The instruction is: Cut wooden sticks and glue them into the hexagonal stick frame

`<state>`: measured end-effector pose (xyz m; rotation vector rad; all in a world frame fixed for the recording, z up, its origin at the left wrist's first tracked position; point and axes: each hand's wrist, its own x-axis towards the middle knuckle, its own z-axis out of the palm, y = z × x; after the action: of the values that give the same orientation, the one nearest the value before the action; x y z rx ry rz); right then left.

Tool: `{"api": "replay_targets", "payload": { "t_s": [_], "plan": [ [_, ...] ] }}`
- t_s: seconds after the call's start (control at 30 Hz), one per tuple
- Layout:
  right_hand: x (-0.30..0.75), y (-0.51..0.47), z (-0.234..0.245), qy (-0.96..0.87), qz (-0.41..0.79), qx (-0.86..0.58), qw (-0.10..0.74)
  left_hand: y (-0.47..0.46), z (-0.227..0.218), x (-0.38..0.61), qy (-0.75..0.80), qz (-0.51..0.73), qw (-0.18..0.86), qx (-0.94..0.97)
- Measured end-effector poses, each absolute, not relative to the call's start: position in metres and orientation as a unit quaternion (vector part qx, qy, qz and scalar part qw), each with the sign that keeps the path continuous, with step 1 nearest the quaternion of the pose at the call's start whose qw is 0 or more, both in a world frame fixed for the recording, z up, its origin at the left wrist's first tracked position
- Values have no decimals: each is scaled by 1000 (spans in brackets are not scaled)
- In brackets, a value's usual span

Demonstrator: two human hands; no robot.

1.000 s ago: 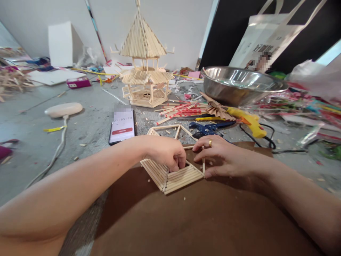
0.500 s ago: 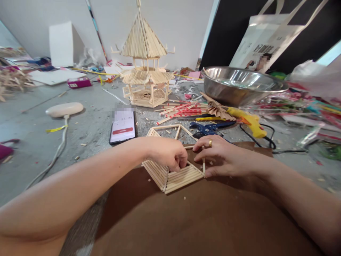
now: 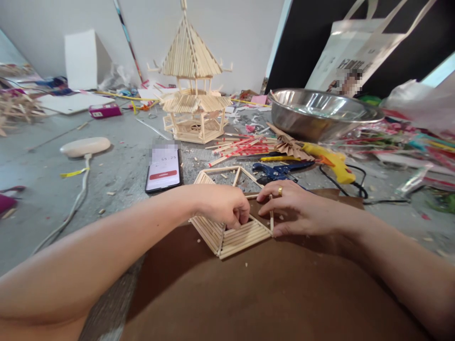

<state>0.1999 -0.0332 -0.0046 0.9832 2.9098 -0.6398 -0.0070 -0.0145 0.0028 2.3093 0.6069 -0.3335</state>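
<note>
A six-sided frame of thin wooden sticks (image 3: 245,237) lies flat in front of me. Sticks laid side by side fill its near and left panels, while the other sections are open outlines. Over its middle is my left hand (image 3: 222,203), fingers curled down in a pinch at the inner edge of the near panel. Whatever the fingertips hold is hidden behind them. My right hand (image 3: 289,208), with a ring on one finger, grips the right corner of the frame. Its thumb touches the corner and its fingers curve over the side stick.
Behind the frame stands a stick pagoda (image 3: 195,104). A phone (image 3: 163,173) lies left of centre. Blue cutters (image 3: 275,170), a yellow glue gun (image 3: 334,163), red-marked sticks (image 3: 245,147) and a metal basin (image 3: 320,116) are beyond my right hand. Brown sheet (image 3: 249,298) lies underneath.
</note>
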Motion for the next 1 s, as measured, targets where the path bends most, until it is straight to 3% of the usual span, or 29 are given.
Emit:
{"api": "replay_targets", "payload": {
  "t_s": [0.63,0.83,1.0],
  "plan": [
    [199,-34,-2,926,-207,317,-2,-11,11,-10,209,-159,366,893],
    [188,-48,6,937,-166,296,-87,-7,13,-13,213,-143,383,887],
    [162,-63,2,937,-133,294,-131,-2,10,-13,297,-42,307,903]
  ]
}}
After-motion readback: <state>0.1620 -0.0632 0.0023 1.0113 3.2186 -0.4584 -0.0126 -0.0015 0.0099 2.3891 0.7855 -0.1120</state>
